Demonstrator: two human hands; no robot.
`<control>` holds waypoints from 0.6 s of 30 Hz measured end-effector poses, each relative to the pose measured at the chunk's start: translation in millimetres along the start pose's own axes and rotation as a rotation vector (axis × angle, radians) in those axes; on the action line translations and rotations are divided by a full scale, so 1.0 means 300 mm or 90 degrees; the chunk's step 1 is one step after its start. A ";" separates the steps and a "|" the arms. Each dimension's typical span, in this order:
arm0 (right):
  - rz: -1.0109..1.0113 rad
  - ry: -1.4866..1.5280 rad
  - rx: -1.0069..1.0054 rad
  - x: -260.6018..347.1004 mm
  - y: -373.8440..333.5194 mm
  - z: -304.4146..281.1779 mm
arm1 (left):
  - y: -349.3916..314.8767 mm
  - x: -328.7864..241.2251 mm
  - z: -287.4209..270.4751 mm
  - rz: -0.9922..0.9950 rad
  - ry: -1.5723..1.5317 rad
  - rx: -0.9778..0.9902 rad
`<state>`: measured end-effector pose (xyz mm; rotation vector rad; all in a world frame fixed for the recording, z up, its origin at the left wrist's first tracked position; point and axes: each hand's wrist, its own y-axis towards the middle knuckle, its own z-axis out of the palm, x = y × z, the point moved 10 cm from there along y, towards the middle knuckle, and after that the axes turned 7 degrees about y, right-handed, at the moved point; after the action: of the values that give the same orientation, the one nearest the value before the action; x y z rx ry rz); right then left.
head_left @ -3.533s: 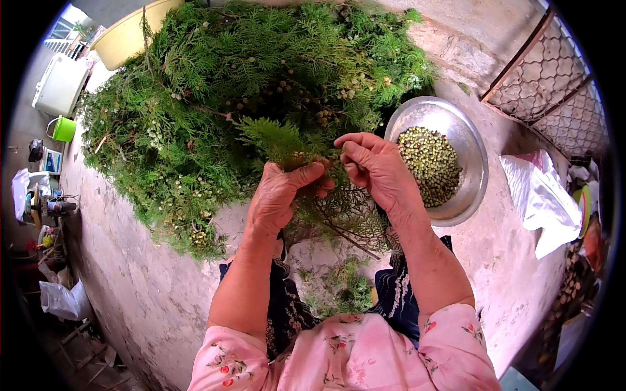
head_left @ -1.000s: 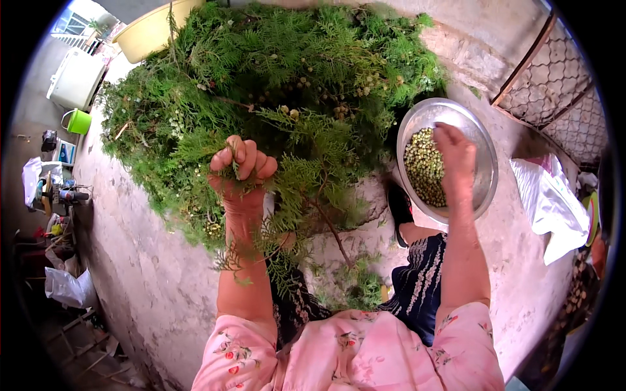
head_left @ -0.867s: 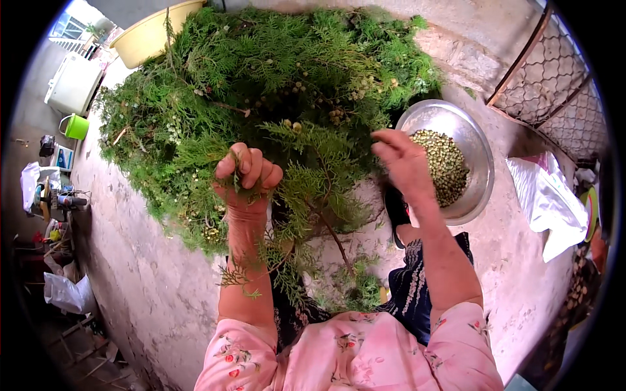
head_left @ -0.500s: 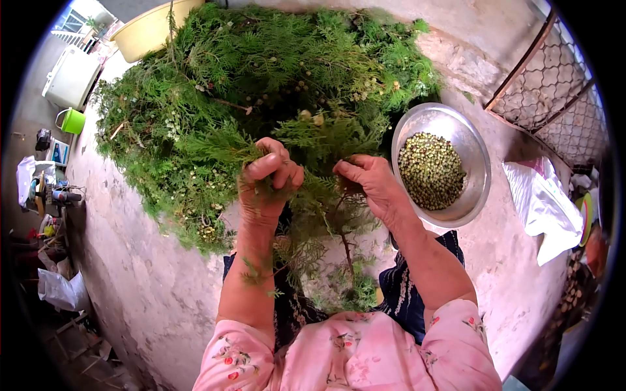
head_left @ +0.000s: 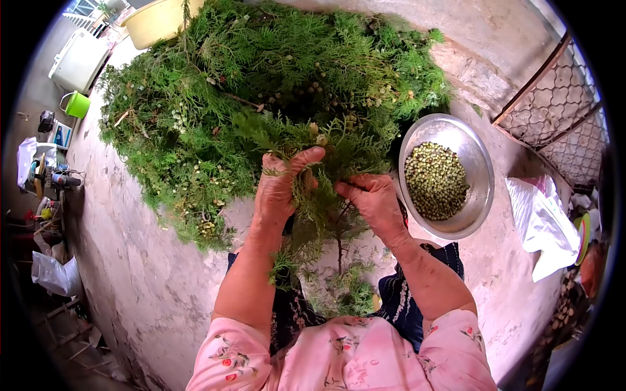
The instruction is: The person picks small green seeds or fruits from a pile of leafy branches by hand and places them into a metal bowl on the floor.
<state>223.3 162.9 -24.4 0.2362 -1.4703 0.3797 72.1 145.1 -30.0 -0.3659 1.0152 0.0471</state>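
A leafy evergreen branch [head_left: 313, 202] with flat, scaly green sprays and a thin reddish-brown stem hangs between my forearms. My left hand [head_left: 285, 179] is closed around its foliage, thumb pointing toward the right. Close by, my right hand [head_left: 377, 201] pinches the branch near its stem; anything small between those fingertips is hidden. A few pale cones [head_left: 318, 135] show on the sprays just beyond my hands. To the right of my right hand stands a round metal bowl [head_left: 482, 182], partly filled with small green-brown cones [head_left: 435, 179].
A big heap of cut evergreen branches [head_left: 261, 72] spreads across the concrete floor [head_left: 150, 280] ahead. A yellow tub [head_left: 153, 25] sits behind it. At the left are a green bucket [head_left: 77, 104] and clutter; at the right, a white sack [head_left: 542, 218] and a wire-mesh panel [head_left: 554, 104].
My left hand has moved slightly right and down, and its thumb now stretches over the sprays. My right hand has shifted a little downward, still pinching. The whole view has tilted slightly.
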 end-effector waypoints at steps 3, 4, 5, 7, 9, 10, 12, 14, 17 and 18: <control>0.101 -0.112 0.140 -0.001 0.010 0.001 | -0.008 0.001 -0.004 0.009 -0.066 -0.018; 0.101 -0.108 0.145 -0.013 0.022 0.000 | -0.024 -0.014 0.004 0.011 -0.062 -0.024; 0.007 -0.051 0.020 0.028 0.048 -0.073 | -0.038 -0.064 0.048 0.064 0.015 -0.007; -0.157 -0.093 -0.151 0.150 0.049 -0.172 | -0.051 -0.104 0.080 0.117 0.093 0.010; -0.178 -0.076 -0.135 0.216 0.033 -0.142 | -0.043 -0.067 0.069 0.068 0.183 0.003; -0.203 -0.057 -0.120 0.245 0.023 -0.123 | -0.043 -0.062 0.078 0.065 0.184 0.007; -0.220 -0.083 -0.047 0.256 0.011 -0.061 | -0.040 -0.035 0.090 0.028 0.199 0.007; -0.201 -0.096 -0.028 0.232 0.012 -0.033 | -0.026 -0.028 0.109 0.054 0.258 0.038; -0.188 -0.127 -0.019 0.176 0.032 -0.037 | -0.029 -0.022 0.131 0.071 0.326 0.069; -0.186 -0.127 -0.021 0.178 0.032 -0.043 | -0.032 -0.015 0.130 0.060 0.336 0.067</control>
<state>234.5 182.2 26.7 0.4674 -1.6072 0.0967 103.6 149.1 -5.1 -0.2366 1.5499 -0.0200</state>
